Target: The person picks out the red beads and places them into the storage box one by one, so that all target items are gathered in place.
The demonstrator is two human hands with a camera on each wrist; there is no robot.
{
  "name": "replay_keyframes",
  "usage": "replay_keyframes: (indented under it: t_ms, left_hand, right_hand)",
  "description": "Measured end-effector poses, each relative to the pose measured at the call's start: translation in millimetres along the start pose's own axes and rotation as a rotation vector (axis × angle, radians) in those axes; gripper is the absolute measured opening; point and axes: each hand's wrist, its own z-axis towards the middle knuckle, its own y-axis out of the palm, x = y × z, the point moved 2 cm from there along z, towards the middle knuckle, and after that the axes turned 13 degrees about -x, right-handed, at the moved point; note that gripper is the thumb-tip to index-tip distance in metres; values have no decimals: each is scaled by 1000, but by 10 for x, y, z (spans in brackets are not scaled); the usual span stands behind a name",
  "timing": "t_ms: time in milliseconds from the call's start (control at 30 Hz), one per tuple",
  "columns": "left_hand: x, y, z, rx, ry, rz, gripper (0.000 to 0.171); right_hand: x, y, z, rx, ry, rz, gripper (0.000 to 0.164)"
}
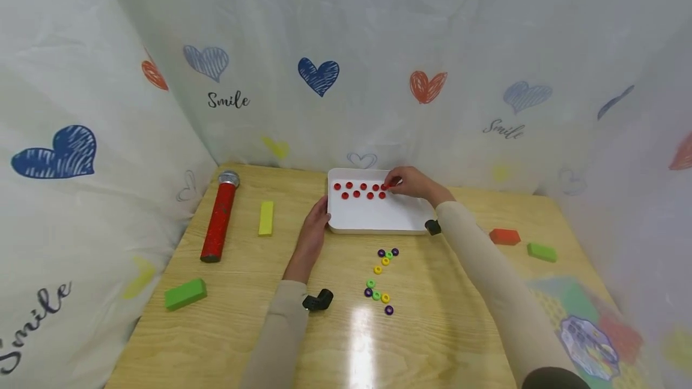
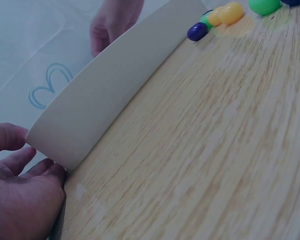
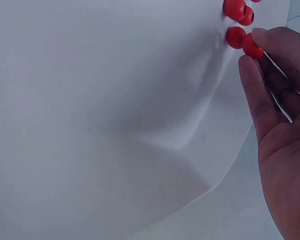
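A shallow white tray (image 1: 378,215) lies on the table with several red beads (image 1: 357,194) set in two rows along its far part. My left hand (image 1: 312,234) holds the tray's left end; in the left wrist view the thumb is at the rim and the fingers (image 2: 50,170) lie low against the outer wall. Over the far right part of the tray, my right hand (image 1: 413,185) pinches one red bead (image 3: 252,46) between thumb and fingertip. That bead appears to touch or almost touch another red bead (image 3: 235,37) in the tray.
Several purple, green and yellow beads (image 1: 378,269) lie in front of the tray. At left are a red microphone (image 1: 218,221), a yellow block (image 1: 266,218) and a green block (image 1: 185,294). A red block (image 1: 504,236) and another green block (image 1: 542,252) sit at right. Printed curtains surround the table.
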Motion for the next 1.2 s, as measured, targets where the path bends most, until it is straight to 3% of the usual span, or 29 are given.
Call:
replay_keyframes:
  t_ms: [333,633,800,967,1200]
  left_hand:
    - [-17,60,37,-25,20,-3,51]
    - [-120,145,90,-91,-36,-5,51]
    - [-118,101,167,-104,-45,12,51]
    - [-126,17,277,-99,-68,17,51]
    - [3,-195,385,-52,-57,-3,51]
  right_hand:
    - [63,4,-39,-45,70,-11,11]
    - [228,74,-245,-39,121,-13,15]
    - [133,31,-490,41,114,-28,27]
    - [-34,71,-864,132,85,-9,29]
    - [-379,268,-1416,240,-62,-7,29]
